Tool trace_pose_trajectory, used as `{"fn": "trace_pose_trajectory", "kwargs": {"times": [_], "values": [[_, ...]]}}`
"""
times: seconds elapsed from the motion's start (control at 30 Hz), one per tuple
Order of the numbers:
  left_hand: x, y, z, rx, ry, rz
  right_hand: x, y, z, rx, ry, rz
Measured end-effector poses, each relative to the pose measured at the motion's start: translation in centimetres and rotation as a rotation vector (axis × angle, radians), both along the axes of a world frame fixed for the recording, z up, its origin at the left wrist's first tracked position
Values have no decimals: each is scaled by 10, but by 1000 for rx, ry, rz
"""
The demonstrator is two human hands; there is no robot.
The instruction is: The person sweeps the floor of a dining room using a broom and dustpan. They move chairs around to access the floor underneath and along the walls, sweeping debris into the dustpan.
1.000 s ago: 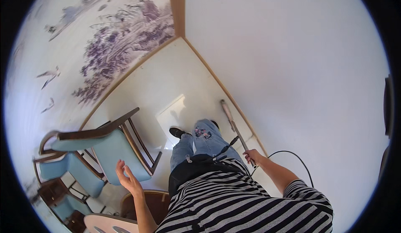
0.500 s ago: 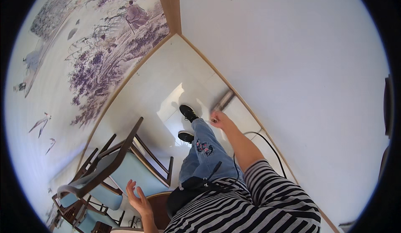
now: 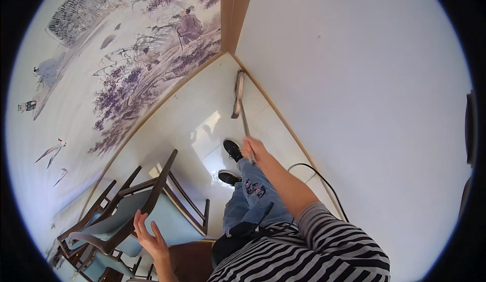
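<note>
My right hand (image 3: 255,150) is closed round the handle of a broom (image 3: 239,87). The broom's long narrow head lies on the floor close to the corner, along the base of the white wall. Its handle slopes back from the head to my fist. My left hand (image 3: 153,239) is raised with its fingers spread and holds nothing. It is nearest to a dark wooden chair (image 3: 162,183) with a pale blue seat; in this view it overlaps the chair, and I cannot tell whether it touches.
A mural wall (image 3: 121,95) and a plain white wall (image 3: 354,95) meet at a wooden corner strip (image 3: 235,14). More chairs (image 3: 93,267) crowd the lower left. A brown seat (image 3: 190,262) stands by my left arm. A black cable (image 3: 324,181) runs along the right wall.
The broom has swung forward and left along the right wall toward the corner. My right hand has moved slightly left with it. My left hand has risen a little and stays open.
</note>
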State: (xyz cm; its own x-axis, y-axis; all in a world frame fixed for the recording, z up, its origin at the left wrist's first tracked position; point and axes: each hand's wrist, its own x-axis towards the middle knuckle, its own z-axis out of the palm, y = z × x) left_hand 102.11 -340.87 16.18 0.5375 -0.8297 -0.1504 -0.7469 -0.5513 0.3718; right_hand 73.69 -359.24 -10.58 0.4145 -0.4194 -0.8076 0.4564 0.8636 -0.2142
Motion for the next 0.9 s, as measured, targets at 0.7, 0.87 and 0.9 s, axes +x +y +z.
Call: {"fn": "trace_pose_trajectory", "kwargs": {"times": [0.7, 0.87, 0.9], "values": [[144, 92, -175, 1118, -515, -295, 144, -40, -13, 233, 143, -107], [134, 76, -156, 1154, -469, -338, 39, 41, 46, 161, 382, 214], [133, 78, -159, 1175, -496, -359, 31, 38, 48, 141, 430, 269]]}}
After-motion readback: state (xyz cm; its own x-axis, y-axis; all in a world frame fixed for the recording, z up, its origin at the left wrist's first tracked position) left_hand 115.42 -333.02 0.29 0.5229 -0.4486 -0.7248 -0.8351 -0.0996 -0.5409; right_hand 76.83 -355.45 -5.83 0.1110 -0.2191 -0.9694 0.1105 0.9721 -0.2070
